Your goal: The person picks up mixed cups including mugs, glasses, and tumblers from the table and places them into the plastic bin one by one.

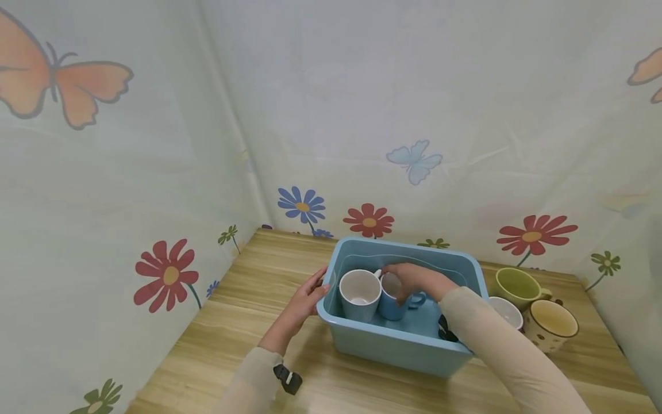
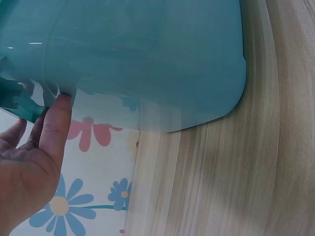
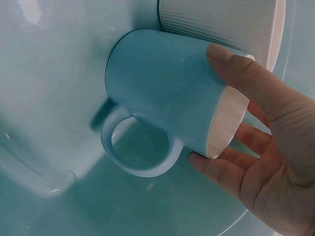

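A light blue plastic bin [image 1: 393, 348] stands on the wooden table. My left hand [image 1: 302, 299] holds its left rim, and in the left wrist view the fingers [image 2: 56, 128] touch the bin's wall [image 2: 147, 54] near the rim. Inside the bin, my right hand [image 1: 414, 279] grips a blue mug [image 1: 393, 307] at its white-lined rim. The thumb lies along the outside of that mug [image 3: 157, 83], and its handle points away from the palm. A larger white mug [image 1: 360, 293] with a ribbed side stands right beside it, at the bin's left end.
Right of the bin, a green mug [image 1: 517, 286], a white cup [image 1: 507, 312] and a cream spotted mug [image 1: 550, 325] stand close together. The right forearm partly hides them. A floral curtain [image 1: 331, 115] borders the wooden table [image 1: 217, 339] at the back and sides.
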Tool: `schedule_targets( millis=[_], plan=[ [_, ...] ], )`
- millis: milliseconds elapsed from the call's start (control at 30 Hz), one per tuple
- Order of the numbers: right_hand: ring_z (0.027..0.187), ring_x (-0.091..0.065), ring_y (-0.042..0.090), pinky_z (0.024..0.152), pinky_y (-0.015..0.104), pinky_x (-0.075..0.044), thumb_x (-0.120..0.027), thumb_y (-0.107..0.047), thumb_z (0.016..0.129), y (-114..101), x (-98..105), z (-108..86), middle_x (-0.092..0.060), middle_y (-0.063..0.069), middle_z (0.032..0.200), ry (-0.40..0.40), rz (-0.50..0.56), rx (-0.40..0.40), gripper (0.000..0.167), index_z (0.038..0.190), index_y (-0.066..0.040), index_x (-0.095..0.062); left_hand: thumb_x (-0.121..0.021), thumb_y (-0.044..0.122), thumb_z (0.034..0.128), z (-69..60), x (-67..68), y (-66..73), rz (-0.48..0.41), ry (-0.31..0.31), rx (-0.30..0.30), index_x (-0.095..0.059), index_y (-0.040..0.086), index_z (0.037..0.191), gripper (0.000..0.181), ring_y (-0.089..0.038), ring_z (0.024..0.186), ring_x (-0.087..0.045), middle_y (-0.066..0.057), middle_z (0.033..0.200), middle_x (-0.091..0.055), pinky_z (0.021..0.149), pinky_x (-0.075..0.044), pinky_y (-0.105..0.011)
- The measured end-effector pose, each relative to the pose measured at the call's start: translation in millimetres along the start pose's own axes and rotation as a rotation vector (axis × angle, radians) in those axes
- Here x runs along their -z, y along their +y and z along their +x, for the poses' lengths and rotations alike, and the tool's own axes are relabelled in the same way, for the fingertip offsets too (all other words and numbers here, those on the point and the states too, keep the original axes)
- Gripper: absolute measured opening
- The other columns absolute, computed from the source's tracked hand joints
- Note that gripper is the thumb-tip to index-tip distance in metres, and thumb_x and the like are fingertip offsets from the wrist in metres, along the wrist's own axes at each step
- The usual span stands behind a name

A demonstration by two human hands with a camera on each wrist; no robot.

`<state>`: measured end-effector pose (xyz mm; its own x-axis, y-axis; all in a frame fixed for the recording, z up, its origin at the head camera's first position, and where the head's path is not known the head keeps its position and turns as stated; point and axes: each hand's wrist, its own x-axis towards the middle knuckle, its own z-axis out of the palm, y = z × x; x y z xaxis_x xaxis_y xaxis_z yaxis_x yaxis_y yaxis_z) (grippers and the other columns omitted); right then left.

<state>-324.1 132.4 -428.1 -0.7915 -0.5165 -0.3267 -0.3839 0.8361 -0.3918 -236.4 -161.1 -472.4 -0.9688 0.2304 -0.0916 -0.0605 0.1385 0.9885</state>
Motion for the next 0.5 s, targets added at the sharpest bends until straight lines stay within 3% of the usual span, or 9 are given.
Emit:
schedule_targets(
  millis=[233,500],
  plan=[
    [0.130,-0.056,0.034,0.115,0.061,-0.043,-0.092,-0.016,0.075,0.3,-2.9,4.0,-0.058,0.011,0.148,-0.014,0.002,-0.029,0.082,0.147,-0.017,-0.052,-0.049,0.031,0.1056,-2.7,-0.6,-0.6,0.005,0.004,-0.002,-0.027,0.016,0.163,0.064,-0.042,0.138,-0.052,-0.026,0.165,-0.033,0.095,-0.060,-0.041],
    [0.130,-0.054,0.036,0.114,0.063,-0.043,-0.090,-0.016,0.077,-2.6,1.7,-0.3,-0.054,0.015,0.151,-0.053,0.021,-0.040,0.083,0.150,-0.014,-0.049,-0.050,0.026,0.1049,-2.1,-2.9,-0.1,-0.014,0.017,-0.010,-0.028,0.012,0.163,0.063,-0.036,0.132,-0.057,-0.029,0.161,-0.036,0.087,-0.061,-0.034]
  ],
)
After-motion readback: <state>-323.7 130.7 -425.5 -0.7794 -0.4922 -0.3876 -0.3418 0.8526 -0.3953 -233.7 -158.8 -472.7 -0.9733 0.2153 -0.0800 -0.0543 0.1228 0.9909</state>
